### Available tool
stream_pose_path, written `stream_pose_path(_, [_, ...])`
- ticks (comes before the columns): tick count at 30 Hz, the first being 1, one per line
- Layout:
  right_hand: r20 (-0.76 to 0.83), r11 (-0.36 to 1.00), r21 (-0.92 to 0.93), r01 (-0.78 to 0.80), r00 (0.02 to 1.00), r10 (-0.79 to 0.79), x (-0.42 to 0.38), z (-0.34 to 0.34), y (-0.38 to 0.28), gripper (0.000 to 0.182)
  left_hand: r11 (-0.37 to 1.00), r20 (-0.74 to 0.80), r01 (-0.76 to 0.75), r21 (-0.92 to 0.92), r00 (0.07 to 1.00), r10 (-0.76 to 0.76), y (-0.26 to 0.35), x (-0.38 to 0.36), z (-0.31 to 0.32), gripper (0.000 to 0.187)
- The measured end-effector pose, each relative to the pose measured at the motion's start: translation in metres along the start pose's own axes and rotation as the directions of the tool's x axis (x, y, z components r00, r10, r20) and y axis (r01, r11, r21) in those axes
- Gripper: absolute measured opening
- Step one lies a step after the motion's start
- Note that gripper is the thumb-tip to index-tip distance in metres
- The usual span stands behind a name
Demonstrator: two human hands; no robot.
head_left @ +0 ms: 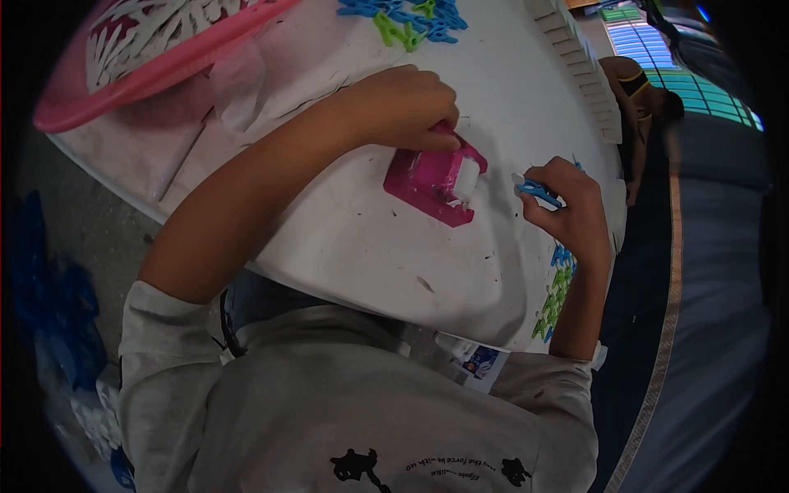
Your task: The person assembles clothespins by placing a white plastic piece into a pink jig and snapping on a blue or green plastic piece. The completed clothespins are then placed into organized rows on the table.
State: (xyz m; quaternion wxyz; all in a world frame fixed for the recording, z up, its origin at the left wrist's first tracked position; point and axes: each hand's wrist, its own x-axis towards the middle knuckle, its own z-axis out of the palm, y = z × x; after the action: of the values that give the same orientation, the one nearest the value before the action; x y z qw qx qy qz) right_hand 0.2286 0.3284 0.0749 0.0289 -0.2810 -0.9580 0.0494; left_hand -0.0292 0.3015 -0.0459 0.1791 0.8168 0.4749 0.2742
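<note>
My left hand [411, 107] is closed, its fingers curled at the upper end of a magenta plastic holder [423, 182] with a white block [466, 179] in its end. The holder rests on the white table [353, 238]. My right hand [571, 197] pinches a blue clothespin [538, 193] just right of the holder, apart from it. A small white piece shows at the clothespin's tip. Below my right wrist, green and blue clothespins [559, 287] lie in rows at the table's edge.
Loose blue clothespins [444, 20] and green ones [399, 33] are heaped at the far side. A pink basin [164, 90] with white plastic pieces stands at upper left, near a thin white stick [179, 160]. White blocks [579, 70] line the far right edge. Another person [637, 107] bends beyond.
</note>
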Motion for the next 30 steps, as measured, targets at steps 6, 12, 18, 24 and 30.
stream_pose_path(6, [-0.544,0.910,0.380,0.162,0.836,0.078,-0.030,0.028,0.004,0.017,0.994,-0.062,-0.097,0.046,0.993,0.099,-0.005,0.001,0.005,0.026])
stream_pose_path(12, [-0.289,0.085,0.953,0.290,0.789,0.542,-0.051,0.088,0.012,0.024,0.995,-0.052,-0.089,0.051,0.994,0.092,0.003,0.001,-0.005,0.025])
stream_pose_path(18, [-0.289,0.152,0.955,0.254,0.696,0.658,-0.049,0.093,0.001,0.020,0.995,-0.049,-0.098,0.031,0.994,0.099,0.006,0.004,-0.002,0.024])
stream_pose_path(24, [-0.793,0.857,0.509,0.080,0.430,0.431,-0.044,0.093,-0.007,0.033,0.999,-0.054,-0.034,0.015,0.998,0.035,0.014,0.005,-0.004,0.023])
stream_pose_path(30, [-0.915,0.975,0.199,0.094,0.375,0.150,-0.045,0.087,-0.015,0.042,0.997,-0.112,-0.081,-0.008,0.991,0.079,0.010,0.007,0.001,0.022])
